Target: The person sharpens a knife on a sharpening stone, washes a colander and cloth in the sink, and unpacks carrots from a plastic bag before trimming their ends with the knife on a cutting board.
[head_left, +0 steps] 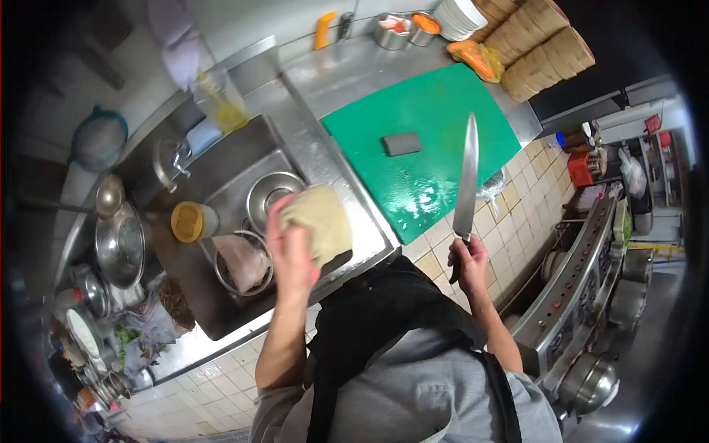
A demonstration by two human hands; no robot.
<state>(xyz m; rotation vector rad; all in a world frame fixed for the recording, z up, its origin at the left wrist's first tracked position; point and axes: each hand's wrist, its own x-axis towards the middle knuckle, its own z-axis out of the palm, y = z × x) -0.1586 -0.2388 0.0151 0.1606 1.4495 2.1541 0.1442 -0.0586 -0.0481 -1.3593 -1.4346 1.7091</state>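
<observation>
My right hand (470,264) is closed around the dark handle of a large kitchen knife (466,181), its blade pointing up and away over the right part of the green cutting board (369,125). A small dark grey block (402,144) lies on the wet board. In my left hand (292,255), somewhat blurred, is a pale yellow-beige cloth (321,219), held at the right edge of the sink (199,288). Close beside that hand are a metal bowl (258,193) and a container holding a pale piece of meat or fish (242,262).
A yellow-topped container (189,221) stands in the sink under the faucet (179,161). Metal tins (392,31), an orange-filled bag (476,59) and stacked steamer baskets (550,63) line the back. A stove (569,288) is at the right.
</observation>
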